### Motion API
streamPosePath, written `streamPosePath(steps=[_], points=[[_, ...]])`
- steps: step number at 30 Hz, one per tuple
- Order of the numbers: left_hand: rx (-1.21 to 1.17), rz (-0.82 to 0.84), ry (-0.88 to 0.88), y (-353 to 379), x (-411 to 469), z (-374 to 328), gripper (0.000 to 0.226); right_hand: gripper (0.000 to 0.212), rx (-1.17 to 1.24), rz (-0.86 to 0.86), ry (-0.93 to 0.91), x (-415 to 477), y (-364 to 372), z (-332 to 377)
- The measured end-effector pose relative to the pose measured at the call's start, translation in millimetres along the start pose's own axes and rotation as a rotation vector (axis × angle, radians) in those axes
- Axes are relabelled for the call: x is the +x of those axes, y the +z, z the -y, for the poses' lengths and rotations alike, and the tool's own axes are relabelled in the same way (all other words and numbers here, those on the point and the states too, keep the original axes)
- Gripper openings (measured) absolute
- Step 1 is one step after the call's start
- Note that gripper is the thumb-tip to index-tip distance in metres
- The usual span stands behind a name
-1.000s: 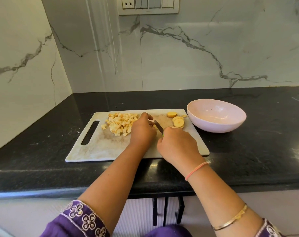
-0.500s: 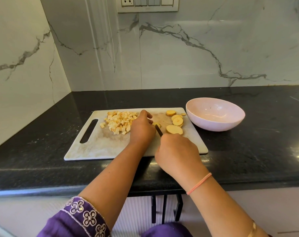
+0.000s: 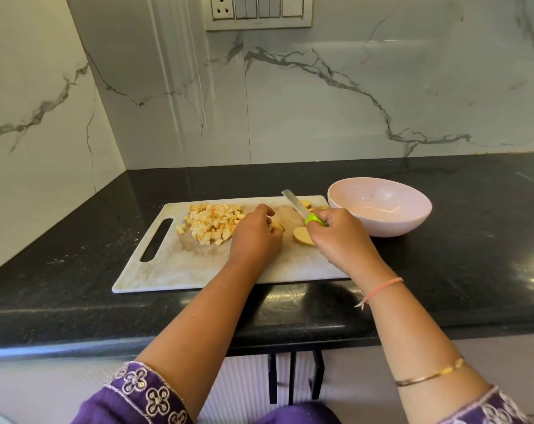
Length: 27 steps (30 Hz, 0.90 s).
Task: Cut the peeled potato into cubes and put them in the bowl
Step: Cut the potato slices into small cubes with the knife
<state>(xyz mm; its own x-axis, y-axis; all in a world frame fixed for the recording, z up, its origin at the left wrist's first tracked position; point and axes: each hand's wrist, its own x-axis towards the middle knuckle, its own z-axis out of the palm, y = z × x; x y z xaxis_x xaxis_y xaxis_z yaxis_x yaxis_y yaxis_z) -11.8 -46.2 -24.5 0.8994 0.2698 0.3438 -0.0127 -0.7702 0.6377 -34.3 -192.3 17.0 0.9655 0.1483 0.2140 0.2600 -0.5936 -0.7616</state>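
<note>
Board: the white plastic cutting board [image 3: 174, 270] with the handle slot is lying on the black stone counter [image 3: 76, 270], and everything here is being placed from it
Potato: peeled pale-yellow slices are waiting on the board's right half, one round slice [image 3: 301, 235] towards the middle, a few far slices [image 3: 305, 204] at the far right corner
Handling: the slices are looking firm, light and wet-slick, so likely skidding under the blade; best pinned flat from above, fingertips tucked back
Left hand: the left hand [image 3: 253, 237] is curling its fingers down at the board's centre, pinching a small potato piece [image 3: 276, 226]
Right hand: the right hand [image 3: 342, 237] is clenching the green handle of the small steel knife [image 3: 296, 205], the blade pointing towards the board's far edge
Cubes: a heap of small yellow cubes [image 3: 212, 223] is sitting left of the board's centre
Bowl: the round pale-pink bowl [image 3: 397, 226] is standing just off the board's right end, showing nothing inside; all the cubes are waiting to go in
</note>
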Motion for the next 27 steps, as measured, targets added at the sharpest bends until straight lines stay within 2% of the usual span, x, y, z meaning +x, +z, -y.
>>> streamPosePath(steps=[8,12,16,18,22,27], points=[[0.210,0.004,0.121,5.0,5.7,-1.6,0.030,0.025,0.107,-0.084,-0.044,10.7,20.2,-19.0],[0.319,-0.051,0.093,2.5,8.0,3.5,0.021,0.025,0.120,-0.094,-0.073,7.5,23.4,-22.6],[0.369,-0.082,0.050,-4.5,12.1,8.0,0.027,0.031,0.098,-0.125,-0.091,5.7,23.0,-24.2],[0.341,-0.090,0.088,-6.6,13.2,4.8,0.031,0.035,0.115,-0.131,-0.085,6.5,20.9,-24.9],[0.318,0.028,0.253,1.3,9.0,-5.4,0.028,0.035,0.140,-0.138,-0.080,8.4,25.3,-27.5],[0.464,0.066,0.200,3.9,13.3,-5.7,0.022,0.029,0.163,-0.147,-0.089,6.8,27.7,-26.9]])
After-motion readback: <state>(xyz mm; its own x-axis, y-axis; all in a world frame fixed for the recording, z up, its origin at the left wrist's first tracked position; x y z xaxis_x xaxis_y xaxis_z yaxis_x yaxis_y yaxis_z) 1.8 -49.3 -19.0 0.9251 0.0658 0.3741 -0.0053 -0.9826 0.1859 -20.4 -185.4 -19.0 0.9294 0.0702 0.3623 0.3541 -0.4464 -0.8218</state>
